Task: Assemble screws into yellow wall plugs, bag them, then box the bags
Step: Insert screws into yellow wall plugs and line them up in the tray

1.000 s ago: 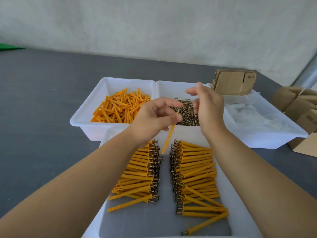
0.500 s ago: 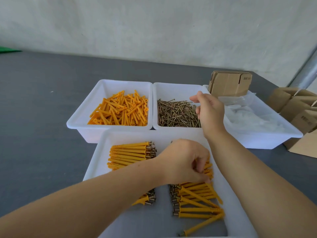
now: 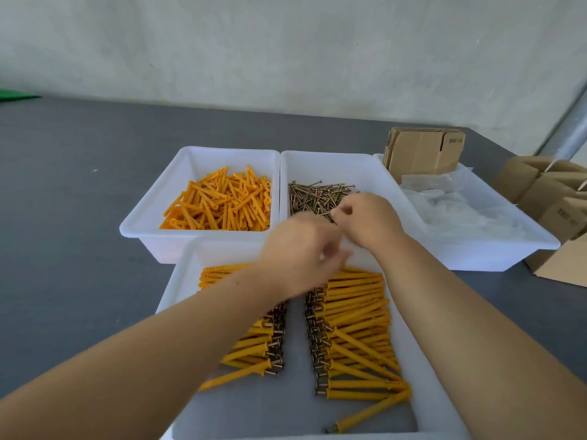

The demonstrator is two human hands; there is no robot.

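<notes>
Single head view — looks forward-down, close over trays (image 3: 178, 281).

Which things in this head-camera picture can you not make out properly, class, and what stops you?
- Left hand: motion-blurred, so its grip and contents are unclear.
- Right hand: fingertips blurred over the screws; a pinched screw cannot be confirmed.
- Left row of assembled plugs: partly hidden by the left forearm.
- Near tray: front cut off by the bottom edge.

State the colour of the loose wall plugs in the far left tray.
Yellow-orange wall plugs, clearest in the head view.
</notes>
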